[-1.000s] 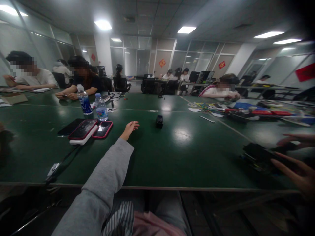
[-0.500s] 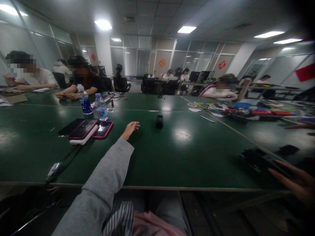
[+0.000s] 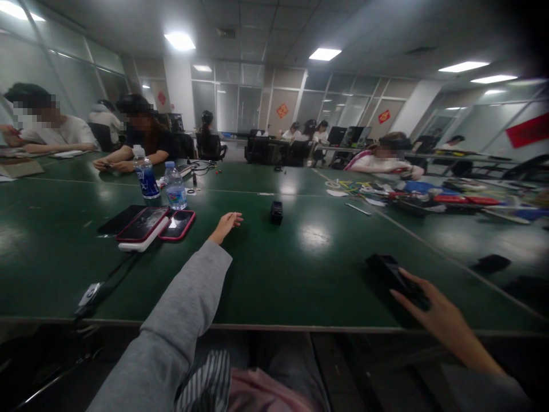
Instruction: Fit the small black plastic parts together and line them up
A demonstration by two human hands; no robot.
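Green table (image 3: 300, 280) extends under and beyond both hands; heap of cables and tools (image 3: 429, 200) sits on it, well beyond the right hand (image 3: 433, 306); right hand grasps a long black object (image 3: 388, 272), thumb along one side and fingers along the other, its free end pointing away and toward the left; whether it touches the tabletop, cannot tell; left hand (image 3: 225, 226) holds nothing visible, fingers loosely extended and slightly bent, well apart from the long black object; blue-labelled bottle (image 3: 146, 174) and clear bottle (image 3: 175, 189) stand upright, beyond the left hand and to its left; red-edged phone (image 3: 178, 225) lies nearer, left of that hand; small black block (image 3: 277, 212) lies between the hands, just right of the left fingertips, not touching them; thin silver rod (image 3: 358, 209) lies beyond the right hand.
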